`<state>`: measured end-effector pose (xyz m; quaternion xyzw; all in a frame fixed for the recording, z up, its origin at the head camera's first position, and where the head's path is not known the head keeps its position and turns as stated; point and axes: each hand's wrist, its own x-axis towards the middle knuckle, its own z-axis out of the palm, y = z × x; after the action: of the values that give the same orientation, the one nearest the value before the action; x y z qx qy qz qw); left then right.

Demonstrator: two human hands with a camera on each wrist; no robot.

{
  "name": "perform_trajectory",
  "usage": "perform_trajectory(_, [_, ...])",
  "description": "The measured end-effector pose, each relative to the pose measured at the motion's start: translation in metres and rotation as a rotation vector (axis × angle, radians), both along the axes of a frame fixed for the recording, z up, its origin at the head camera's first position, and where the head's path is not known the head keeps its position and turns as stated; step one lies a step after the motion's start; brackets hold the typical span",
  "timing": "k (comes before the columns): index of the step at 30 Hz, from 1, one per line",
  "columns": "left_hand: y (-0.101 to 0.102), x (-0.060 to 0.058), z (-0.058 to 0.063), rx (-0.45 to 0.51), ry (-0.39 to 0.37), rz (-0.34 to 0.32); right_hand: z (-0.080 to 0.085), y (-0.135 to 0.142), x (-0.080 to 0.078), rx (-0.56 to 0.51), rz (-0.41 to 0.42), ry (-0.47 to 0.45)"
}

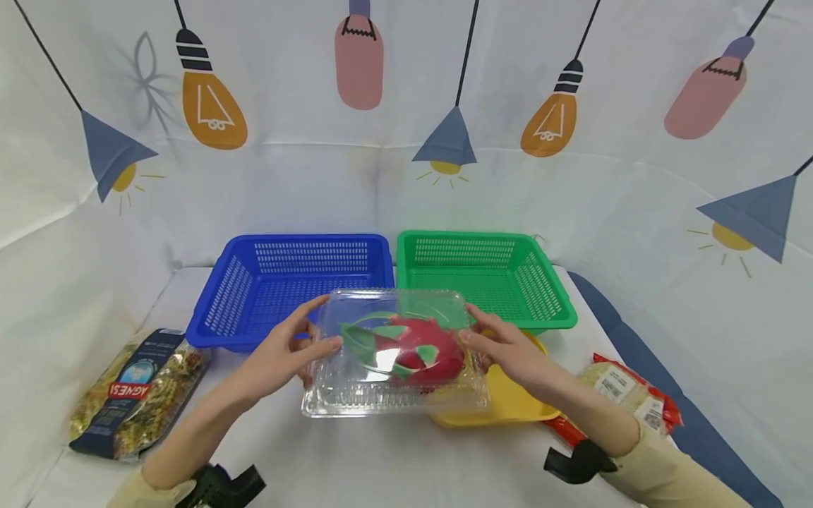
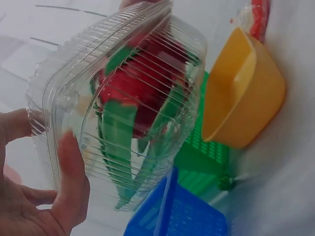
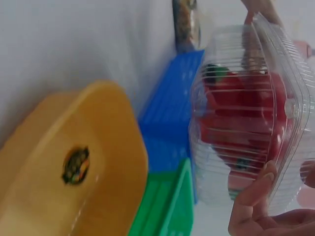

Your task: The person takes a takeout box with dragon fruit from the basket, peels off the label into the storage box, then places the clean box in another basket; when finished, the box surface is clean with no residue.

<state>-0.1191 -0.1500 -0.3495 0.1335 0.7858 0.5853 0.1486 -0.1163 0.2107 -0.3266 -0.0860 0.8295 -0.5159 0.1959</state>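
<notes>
Both hands hold a clear plastic clamshell box above the table, lid closed. Inside lies a red dragon fruit with green leaf-like scales, seen through the plastic. My left hand grips the box's left side, its thumb on the front near the rim. On the opposite side my right hand pinches the edge between thumb and fingers. In the left wrist view the ribbed wall of the box tilts toward the camera. Beneath the box's right part stands a yellow basin, partly covered by it and the right forearm.
A blue basket and a green basket stand side by side at the back. On the left lies a bag of Agnesi pasta; on the right, a red-edged bag. A small dark-and-orange patch shows inside the basin.
</notes>
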Motion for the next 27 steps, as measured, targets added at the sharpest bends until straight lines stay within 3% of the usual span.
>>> perform_trajectory(8, [0.03,-0.051,0.013,0.065,-0.122,-0.14,0.016,0.039,-0.03,-0.066,-0.051,-0.089])
perform_trajectory(12, [0.046,-0.075,0.021,0.089,-0.177,-0.194,0.024,0.056,-0.045,-0.05,-0.047,-0.104])
perform_trajectory(18, [0.069,-0.108,0.026,0.069,-0.247,-0.187,0.036,0.077,-0.069,-0.032,-0.036,-0.094])
perform_trajectory(27, [0.103,-0.149,0.027,-0.024,-0.295,-0.205,0.038,0.112,-0.11,0.012,-0.025,-0.113])
